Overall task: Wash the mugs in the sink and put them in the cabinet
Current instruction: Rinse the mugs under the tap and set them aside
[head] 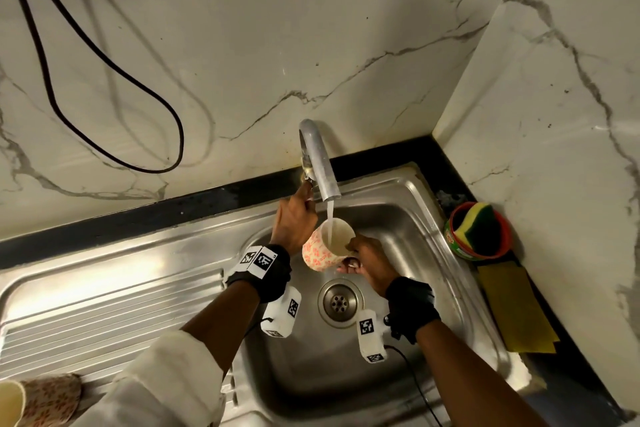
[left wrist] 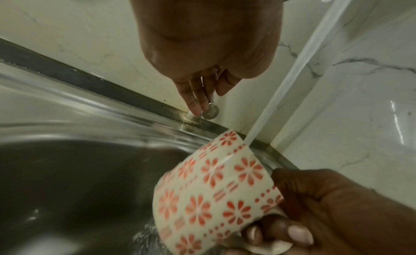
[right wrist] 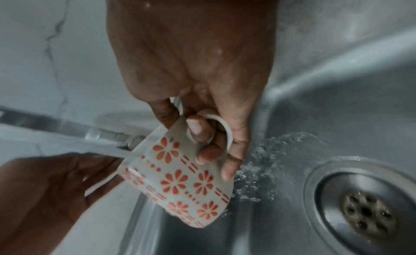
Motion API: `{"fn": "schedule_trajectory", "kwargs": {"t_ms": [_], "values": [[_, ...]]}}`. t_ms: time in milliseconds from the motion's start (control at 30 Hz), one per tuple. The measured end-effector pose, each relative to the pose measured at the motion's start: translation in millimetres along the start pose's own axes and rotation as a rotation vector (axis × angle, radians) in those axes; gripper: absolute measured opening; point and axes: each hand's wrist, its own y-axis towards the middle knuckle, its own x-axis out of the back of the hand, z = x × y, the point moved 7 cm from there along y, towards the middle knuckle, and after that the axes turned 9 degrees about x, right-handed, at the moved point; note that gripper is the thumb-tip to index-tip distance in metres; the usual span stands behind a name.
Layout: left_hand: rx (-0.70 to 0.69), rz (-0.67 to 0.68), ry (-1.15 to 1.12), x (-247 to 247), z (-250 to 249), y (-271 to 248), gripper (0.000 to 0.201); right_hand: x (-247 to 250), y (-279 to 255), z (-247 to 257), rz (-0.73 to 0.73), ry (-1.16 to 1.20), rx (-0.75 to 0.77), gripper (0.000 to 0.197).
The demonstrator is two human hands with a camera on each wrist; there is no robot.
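Marble-patterned wall [head: 242,45] is seen behind a steel sink [head: 398,218] set into a dark counter, with a ridged draining board [head: 104,315] to its left. Water [head: 330,222] is poured from the curved tap [head: 318,163] into a white mug with red flowers [head: 320,250], which is held tilted over the basin, just above the drain [head: 339,302]. The mug is gripped by the right hand [head: 369,260], whose fingers are curled through the handle [right wrist: 221,127] while the thumb is pressed on the rim. The tap lever [left wrist: 210,111] at the back of the sink is pinched by the fingertips of the left hand [head: 294,222]. A second flowered mug [head: 48,399] is seen at the near left edge, and a sponge [head: 476,225] is stood in a red tub [head: 498,250] at the right corner, beside a yellow cloth [head: 516,308]
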Motion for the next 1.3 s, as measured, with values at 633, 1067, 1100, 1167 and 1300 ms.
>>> {"fn": "schedule_trajectory", "kwargs": {"t_ms": [633,1067,1100,1167,1300], "values": [[0.352,0.514,0.308,-71.8,81.7,-127.3,0.069,-45.4,-84.9,0.8,0.432,-1.987,0.498,0.025],[0.228,0.541,0.412,-70.5,69.8,-167.3,0.044,-49.3,-117.5,9.7,0.343,-2.017,0.685,0.057],[0.231,0.551,0.421,-71.6,70.4,-172.1,0.044,-44.7,-112.6,15.3,0.262,-1.896,0.629,0.059],[0.241,0.562,0.435,-73.9,71.2,-179.6,0.044,-33.6,-105.7,18.5,0.151,-1.672,0.494,0.058],[0.244,0.594,0.426,-80.6,70.3,-191.0,0.047,-7.0,-92.5,-8.0,0.067,-1.467,0.217,0.040]]}}
